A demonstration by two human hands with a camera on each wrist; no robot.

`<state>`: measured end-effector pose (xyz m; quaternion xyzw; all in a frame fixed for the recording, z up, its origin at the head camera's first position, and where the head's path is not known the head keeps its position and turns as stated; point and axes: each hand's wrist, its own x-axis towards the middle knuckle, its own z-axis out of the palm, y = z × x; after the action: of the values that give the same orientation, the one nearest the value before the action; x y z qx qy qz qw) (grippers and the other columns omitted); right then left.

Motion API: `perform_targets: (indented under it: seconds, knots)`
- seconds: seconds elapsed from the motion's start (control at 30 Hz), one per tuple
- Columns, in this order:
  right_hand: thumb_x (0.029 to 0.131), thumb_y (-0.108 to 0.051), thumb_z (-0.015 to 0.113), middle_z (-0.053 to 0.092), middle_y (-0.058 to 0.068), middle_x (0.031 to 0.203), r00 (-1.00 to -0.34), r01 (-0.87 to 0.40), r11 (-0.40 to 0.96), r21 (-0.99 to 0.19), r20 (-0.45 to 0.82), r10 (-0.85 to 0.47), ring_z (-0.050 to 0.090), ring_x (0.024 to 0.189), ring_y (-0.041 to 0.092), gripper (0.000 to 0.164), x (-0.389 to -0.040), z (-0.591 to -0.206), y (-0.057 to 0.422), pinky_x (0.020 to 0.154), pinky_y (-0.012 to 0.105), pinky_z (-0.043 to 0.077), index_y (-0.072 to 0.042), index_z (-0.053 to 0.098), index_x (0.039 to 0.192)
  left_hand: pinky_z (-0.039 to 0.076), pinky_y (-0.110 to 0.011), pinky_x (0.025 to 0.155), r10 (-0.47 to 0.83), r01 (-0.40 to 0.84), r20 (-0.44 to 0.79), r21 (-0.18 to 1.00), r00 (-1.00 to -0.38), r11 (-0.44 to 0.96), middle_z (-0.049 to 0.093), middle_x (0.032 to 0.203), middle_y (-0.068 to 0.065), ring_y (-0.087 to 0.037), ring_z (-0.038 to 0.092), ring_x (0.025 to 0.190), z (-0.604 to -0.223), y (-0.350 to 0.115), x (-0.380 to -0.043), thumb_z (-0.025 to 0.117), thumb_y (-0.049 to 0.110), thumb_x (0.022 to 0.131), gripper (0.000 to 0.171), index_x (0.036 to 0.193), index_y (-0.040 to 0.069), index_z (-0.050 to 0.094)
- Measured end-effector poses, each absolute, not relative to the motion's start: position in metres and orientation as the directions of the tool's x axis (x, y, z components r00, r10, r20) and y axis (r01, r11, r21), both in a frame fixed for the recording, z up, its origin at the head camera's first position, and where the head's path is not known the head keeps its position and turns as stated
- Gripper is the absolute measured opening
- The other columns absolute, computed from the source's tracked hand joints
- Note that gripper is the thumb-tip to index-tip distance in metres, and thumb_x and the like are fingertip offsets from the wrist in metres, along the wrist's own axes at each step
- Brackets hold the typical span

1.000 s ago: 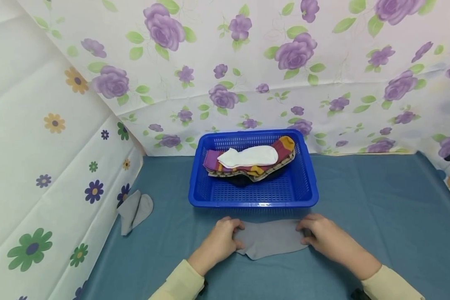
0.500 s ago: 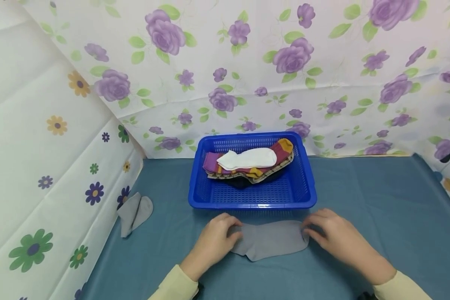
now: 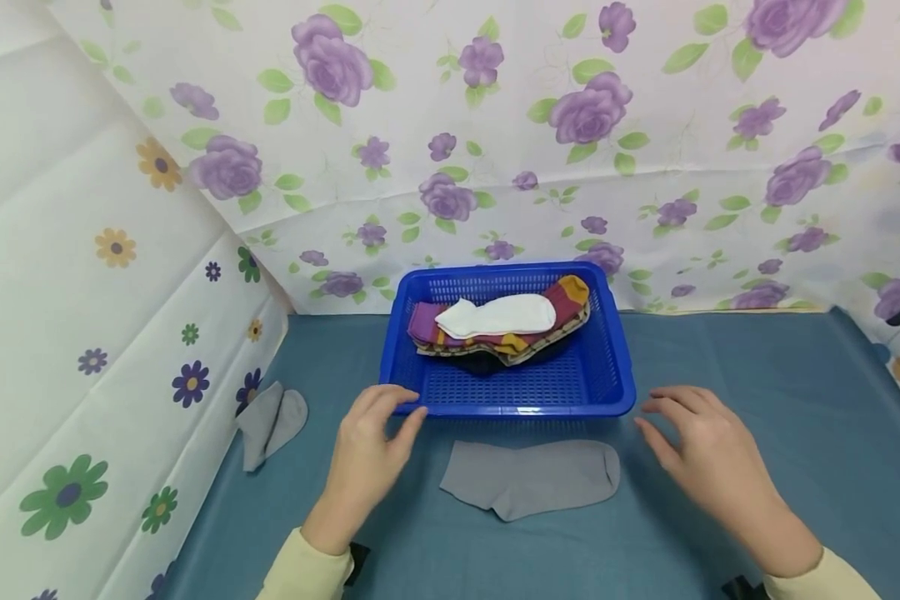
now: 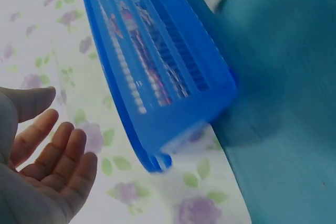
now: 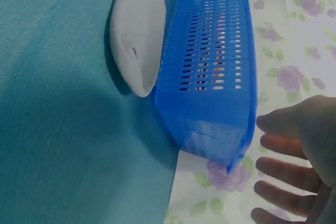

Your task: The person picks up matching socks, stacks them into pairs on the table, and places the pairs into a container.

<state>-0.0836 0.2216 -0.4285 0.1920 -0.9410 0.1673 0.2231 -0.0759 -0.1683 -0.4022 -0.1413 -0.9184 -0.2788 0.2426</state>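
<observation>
A grey sock (image 3: 532,479) lies flat on the blue-green cloth in front of the blue basket (image 3: 510,410), its toe end to the right. My left hand (image 3: 371,446) hovers near the basket's front left corner, fingers relaxed and holding nothing. Off the basket's front right corner is my right hand (image 3: 708,442), its fingers also loose and nothing in them. In the left wrist view the left hand (image 4: 50,161) appears with spread fingers, apart from the basket. The right wrist view has the right hand (image 5: 299,161) beside the basket wall, with the sock (image 5: 139,35) lying beyond.
Inside the basket lie a white sock (image 3: 498,317), a maroon and yellow striped sock (image 3: 570,296) and darker items underneath. A second grey sock (image 3: 273,423), folded over, lies at the far left. Flowered sheets (image 3: 450,150) hang behind and to the left.
Both hands have let go of the grey sock and moved apart, the left one up and leftward, the right one up and rightward. The sock stays flat on the cloth.
</observation>
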Motion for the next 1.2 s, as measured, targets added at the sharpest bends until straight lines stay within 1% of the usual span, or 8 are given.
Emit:
perform_targets:
  seconds: [0.27, 0.43, 0.57, 0.7, 0.87, 1.03, 1.1, 1.2]
  knots:
    - [0.072, -0.023, 0.078, 0.066, 0.008, 0.098, -0.892, -0.327, 0.906, -0.269, 0.403, -0.203, 0.059, 0.093, 0.030, 0.025, -0.081, -0.434, 0.223, 0.070, 0.049, 0.049, -0.013, 0.069, 0.093, 0.048, -0.040, 0.086, -0.002, 0.271, 0.546, 0.419, -0.838, 0.867, 0.065, 0.107, -0.008, -0.022, 0.059, 0.101, -0.412, -0.201, -0.083, 0.071, 0.021, 0.083, 0.029, 0.109, 0.008, 0.065]
    - [0.073, -0.024, 0.078, 0.067, 0.008, 0.097, -0.912, -0.300, 0.915, -0.269, 0.364, -0.191, 0.060, 0.092, 0.030, 0.023, -0.082, -0.436, 0.224, 0.067, 0.048, 0.050, -0.013, 0.069, 0.092, 0.044, -0.049, 0.088, -0.139, 0.098, 0.491, 0.426, -0.860, 0.899, 0.061, 0.112, -0.016, -0.033, 0.056, 0.104, -0.423, -0.236, -0.094, 0.071, 0.021, 0.083, 0.036, 0.114, 0.005, 0.062]
    - [0.073, -0.026, 0.078, 0.067, 0.008, 0.096, -0.923, -0.290, 0.922, -0.257, 0.330, -0.199, 0.061, 0.090, 0.030, 0.024, -0.082, -0.438, 0.222, 0.066, 0.048, 0.050, -0.013, 0.070, 0.091, 0.034, -0.059, 0.095, -0.268, -0.122, 0.338, 0.398, -0.902, 0.910, 0.049, 0.126, -0.026, -0.045, 0.044, 0.117, -0.434, -0.269, -0.104, 0.070, 0.028, 0.083, 0.051, 0.126, 0.004, 0.053]
    - [0.072, -0.027, 0.078, 0.067, 0.008, 0.096, -0.924, -0.296, 0.923, -0.247, 0.318, -0.211, 0.061, 0.089, 0.031, 0.025, -0.081, -0.441, 0.222, 0.066, 0.048, 0.049, -0.013, 0.070, 0.090, 0.021, -0.070, 0.098, -0.361, -0.311, 0.101, 0.329, -0.927, 0.892, 0.027, 0.142, -0.034, -0.054, 0.022, 0.131, -0.442, -0.294, -0.111, 0.064, 0.044, 0.085, 0.071, 0.142, 0.012, 0.037]
    - [0.072, -0.026, 0.078, 0.067, 0.009, 0.095, -0.927, -0.297, 0.921, -0.251, 0.306, -0.215, 0.060, 0.089, 0.032, 0.024, -0.081, -0.443, 0.220, 0.066, 0.049, 0.049, -0.012, 0.070, 0.090, 0.018, -0.075, 0.094, -0.404, -0.414, -0.094, 0.289, -0.910, 0.863, 0.007, 0.147, -0.038, -0.062, 0.008, 0.131, -0.452, -0.308, -0.116, 0.058, 0.058, 0.084, 0.083, 0.148, 0.017, 0.025]
    - [0.073, -0.027, 0.078, 0.067, 0.008, 0.096, -0.932, -0.296, 0.921, -0.254, 0.287, -0.221, 0.060, 0.090, 0.031, 0.024, -0.082, -0.444, 0.218, 0.067, 0.049, 0.049, -0.013, 0.070, 0.090, 0.020, -0.077, 0.091, -0.426, -0.473, -0.214, 0.285, -0.879, 0.834, -0.012, 0.143, -0.045, -0.068, -0.001, 0.127, -0.462, -0.316, -0.117, 0.058, 0.053, 0.086, 0.083, 0.150, 0.015, 0.019]
    - [0.073, -0.028, 0.078, 0.067, 0.007, 0.096, -0.933, -0.296, 0.921, -0.252, 0.284, -0.222, 0.060, 0.090, 0.031, 0.024, -0.083, -0.445, 0.217, 0.067, 0.049, 0.049, -0.014, 0.070, 0.091, 0.020, -0.077, 0.091, -0.430, -0.487, -0.243, 0.285, -0.870, 0.825, -0.013, 0.139, -0.048, -0.070, -0.001, 0.125, -0.463, -0.318, -0.117, 0.058, 0.048, 0.088, 0.080, 0.149, 0.014, 0.020]
    - [0.073, -0.028, 0.078, 0.067, 0.007, 0.096, -0.934, -0.295, 0.921, -0.254, 0.278, -0.223, 0.061, 0.090, 0.030, 0.024, -0.083, -0.445, 0.217, 0.066, 0.049, 0.049, -0.015, 0.070, 0.091, 0.023, -0.075, 0.090, -0.427, -0.493, -0.272, 0.265, -0.863, 0.829, 0.003, 0.138, -0.050, -0.070, 0.008, 0.123, -0.463, -0.321, -0.119, 0.056, 0.043, 0.090, 0.073, 0.147, 0.012, 0.024]
